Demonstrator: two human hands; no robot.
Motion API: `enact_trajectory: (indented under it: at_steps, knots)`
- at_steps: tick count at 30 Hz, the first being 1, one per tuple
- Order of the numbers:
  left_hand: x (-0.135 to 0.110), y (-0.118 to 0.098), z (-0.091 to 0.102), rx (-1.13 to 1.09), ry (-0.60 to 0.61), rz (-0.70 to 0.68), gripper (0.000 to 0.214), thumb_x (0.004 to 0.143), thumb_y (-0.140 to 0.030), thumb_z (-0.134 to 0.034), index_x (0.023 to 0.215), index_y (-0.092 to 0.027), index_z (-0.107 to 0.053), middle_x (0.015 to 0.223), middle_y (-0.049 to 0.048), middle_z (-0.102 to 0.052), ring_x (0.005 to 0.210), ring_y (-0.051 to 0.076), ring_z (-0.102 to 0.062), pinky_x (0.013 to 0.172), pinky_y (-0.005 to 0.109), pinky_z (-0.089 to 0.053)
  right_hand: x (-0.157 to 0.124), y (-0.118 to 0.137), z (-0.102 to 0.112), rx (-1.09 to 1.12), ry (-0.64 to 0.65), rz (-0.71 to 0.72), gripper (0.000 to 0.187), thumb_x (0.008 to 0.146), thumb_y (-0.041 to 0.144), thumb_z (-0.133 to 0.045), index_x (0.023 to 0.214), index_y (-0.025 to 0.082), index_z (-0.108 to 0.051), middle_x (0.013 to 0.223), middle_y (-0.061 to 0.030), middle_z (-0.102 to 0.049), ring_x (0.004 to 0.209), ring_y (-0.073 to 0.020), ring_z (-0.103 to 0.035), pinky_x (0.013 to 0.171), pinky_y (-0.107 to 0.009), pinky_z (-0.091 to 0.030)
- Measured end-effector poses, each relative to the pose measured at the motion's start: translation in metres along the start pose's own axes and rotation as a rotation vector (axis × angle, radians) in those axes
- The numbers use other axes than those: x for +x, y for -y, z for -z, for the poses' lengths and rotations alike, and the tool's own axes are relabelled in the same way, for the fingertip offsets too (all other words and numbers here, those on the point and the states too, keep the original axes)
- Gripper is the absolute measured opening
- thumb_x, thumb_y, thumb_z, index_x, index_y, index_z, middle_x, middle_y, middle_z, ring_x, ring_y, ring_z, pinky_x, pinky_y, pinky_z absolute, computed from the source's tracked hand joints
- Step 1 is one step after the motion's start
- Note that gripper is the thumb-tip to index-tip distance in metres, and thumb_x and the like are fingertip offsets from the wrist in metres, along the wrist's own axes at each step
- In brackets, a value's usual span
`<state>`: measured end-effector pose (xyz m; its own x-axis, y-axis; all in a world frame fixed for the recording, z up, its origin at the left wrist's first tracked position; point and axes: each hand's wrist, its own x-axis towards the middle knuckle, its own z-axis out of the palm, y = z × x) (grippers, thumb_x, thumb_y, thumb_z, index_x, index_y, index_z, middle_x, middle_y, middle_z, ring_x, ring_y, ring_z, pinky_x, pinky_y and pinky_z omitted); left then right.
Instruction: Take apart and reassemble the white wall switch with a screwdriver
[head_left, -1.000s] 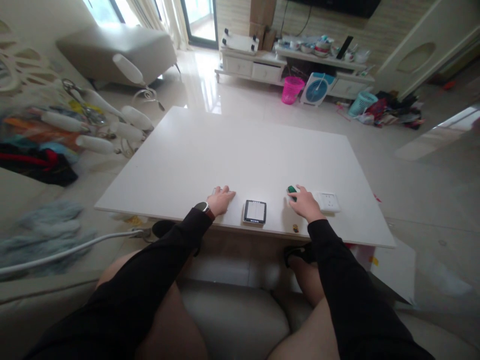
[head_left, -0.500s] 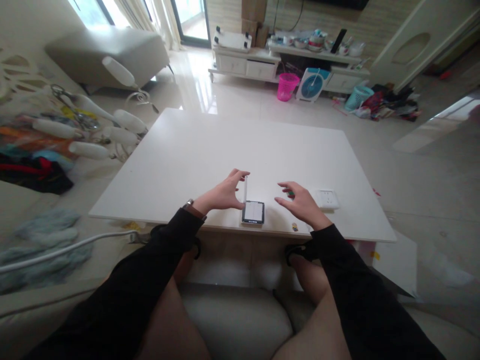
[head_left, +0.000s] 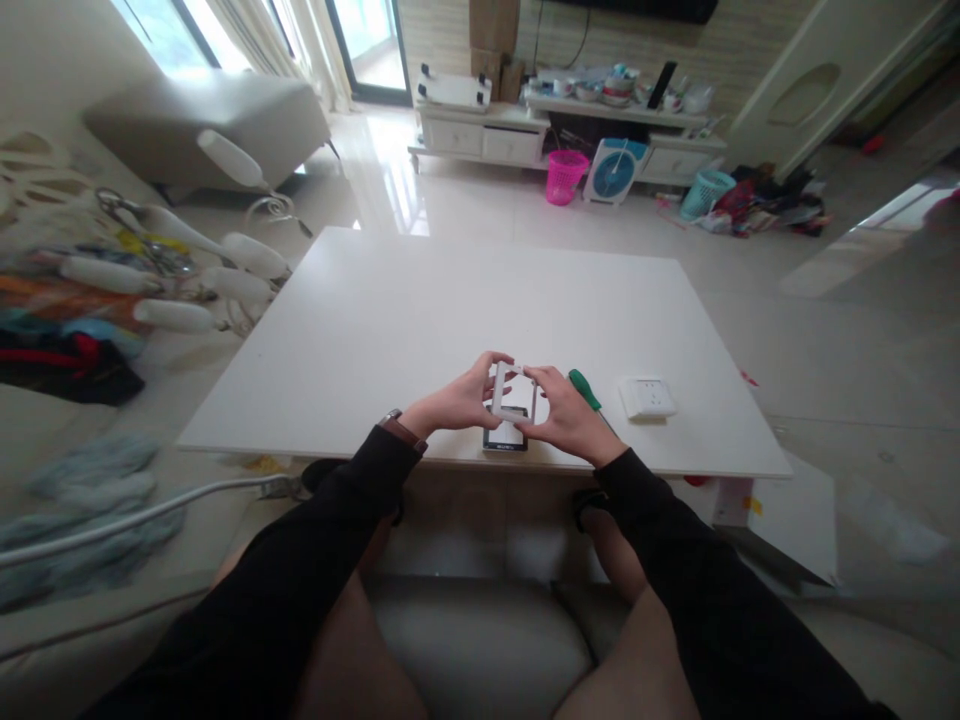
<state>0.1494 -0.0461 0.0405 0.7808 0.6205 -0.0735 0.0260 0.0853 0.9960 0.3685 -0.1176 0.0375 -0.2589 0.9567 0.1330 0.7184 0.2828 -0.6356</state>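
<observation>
Both hands meet over the near edge of the white table (head_left: pixel 420 320). My left hand (head_left: pixel 465 400) and my right hand (head_left: pixel 566 420) each grip a side of a white rectangular frame (head_left: pixel 510 388), held tilted just above a small dark-rimmed square module (head_left: pixel 504 438) that lies on the table. A green-handled screwdriver (head_left: pixel 583 388) lies just right of my right hand. Further right sits a white socket plate (head_left: pixel 648 397).
My knees and a grey seat are below the table edge. A white rack with cloths and a pale cable lie on the floor at left. Across the room stand a low cabinet, a pink basket (head_left: pixel 566 176) and a blue fan (head_left: pixel 609 170).
My left hand lifted the white frame and brought it over the module. My right hand left the screwdriver, moved left and took hold of the frame's other side.
</observation>
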Motion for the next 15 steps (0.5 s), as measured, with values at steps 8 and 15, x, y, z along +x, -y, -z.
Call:
enact_trajectory:
  at_steps: [8,15]
  knots:
    - [-0.001,-0.001,0.003,-0.052,-0.11,0.045,0.098,0.065,-0.017,-0.088,0.15,-0.026,-0.039,0.151,0.0192,-0.047,0.13,0.032,-0.064,0.098,0.046,-0.06,0.0,-0.002,-0.001,0.157,-0.098,-0.135,0.078,0.074,0.039,-0.082,0.145,0.019,-0.055,0.136,-0.0166,-0.063,0.122,-0.0315,-0.062,0.104,-0.05,-0.055]
    - [0.006,-0.014,-0.005,-0.245,-0.298,-0.004,0.05,0.084,-0.025,-0.073,0.132,-0.017,-0.062,0.138,0.0159,-0.065,0.123,0.026,-0.068,0.1,0.04,-0.058,0.004,0.022,0.003,0.93,0.033,-0.218,0.086,0.089,0.08,-0.038,0.154,0.025,-0.042,0.146,-0.0167,-0.059,0.125,-0.0304,-0.065,0.099,-0.044,-0.056]
